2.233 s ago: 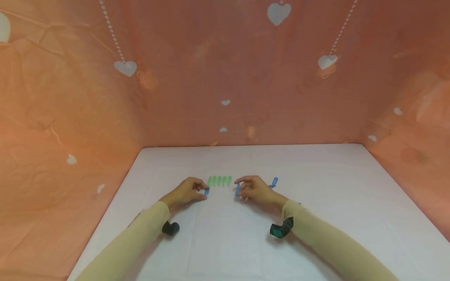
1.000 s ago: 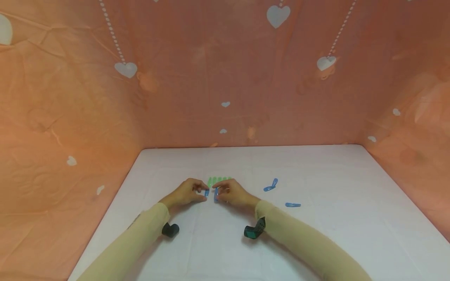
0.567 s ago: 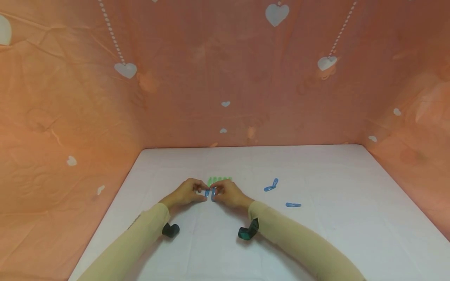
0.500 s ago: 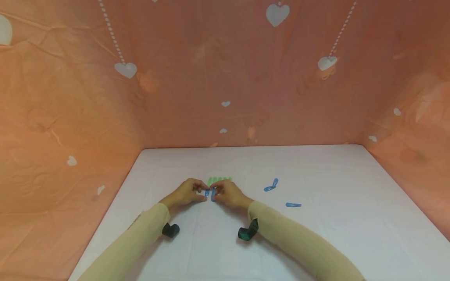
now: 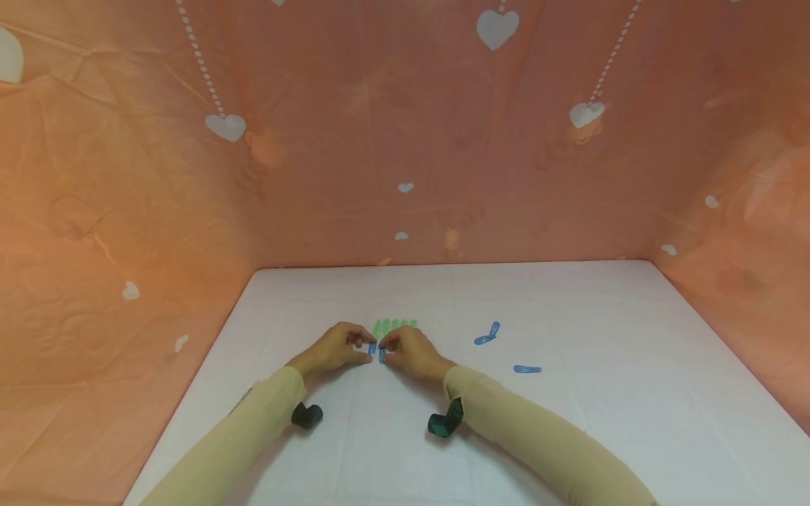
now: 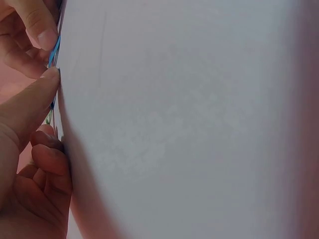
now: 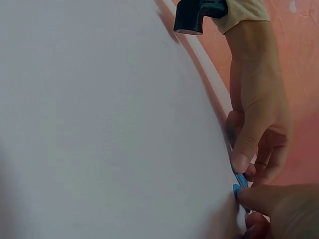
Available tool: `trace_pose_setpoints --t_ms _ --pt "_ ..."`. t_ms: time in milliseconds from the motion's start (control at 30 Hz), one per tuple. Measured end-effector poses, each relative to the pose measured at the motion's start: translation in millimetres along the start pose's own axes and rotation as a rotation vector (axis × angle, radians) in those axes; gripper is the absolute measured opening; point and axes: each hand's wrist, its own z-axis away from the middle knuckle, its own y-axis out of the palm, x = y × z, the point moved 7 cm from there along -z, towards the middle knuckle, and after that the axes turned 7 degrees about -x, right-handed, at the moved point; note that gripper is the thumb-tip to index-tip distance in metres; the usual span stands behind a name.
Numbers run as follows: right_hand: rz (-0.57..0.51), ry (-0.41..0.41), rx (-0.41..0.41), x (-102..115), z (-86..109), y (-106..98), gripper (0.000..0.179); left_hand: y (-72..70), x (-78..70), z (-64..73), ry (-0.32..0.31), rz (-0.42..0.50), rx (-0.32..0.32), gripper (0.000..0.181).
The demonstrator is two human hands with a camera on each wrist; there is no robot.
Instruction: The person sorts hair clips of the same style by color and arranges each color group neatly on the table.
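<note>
Fingers (image 5: 363,332) at blue clips (image 5: 372,350); slim, flat

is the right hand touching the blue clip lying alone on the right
Apart: the head view shows a stretch of white table between the right hand and that blue clip.

High head view, two close wrist views
The head view looks forward and down over the table (image 5: 392,457) toward an orange backdrop (image 5: 443,140); the wrist views, turned sideways, look from low and near; all three share both hands (image 5: 332,344).
</note>
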Motion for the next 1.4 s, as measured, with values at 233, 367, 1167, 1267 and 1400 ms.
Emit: trace_pose_setpoints --t_ms 233,367,1167,1267,1400 --pt "0.027 0.012 -0.019 -2 1.6 -1 0.022 0.9 1.2 -1.0 -0.008 -0.004 -0.004 0.03" --pt "0.03 0.005 -0.025 2 2.9 -3 0.023 0.2 1.1 -1.5 0.01 -0.006 -0.01 0.03" --pt "-0.183 0.054 0.022 -4 7.9 -8 0.026 1.4 6.9 -0.4 -0.031 -0.013 -0.012 0.031" --pt "-0.24 0.078 0.029 -5 12.6 -15 0.027 0.9 6.4 -0.2 -0.039 -0.01 -0.016 0.031" --pt "-0.273 0.085 0.021 -4 19.0 -28 0.028 0.1 5.2 0.2 -0.049 -0.011 -0.026 0.031"
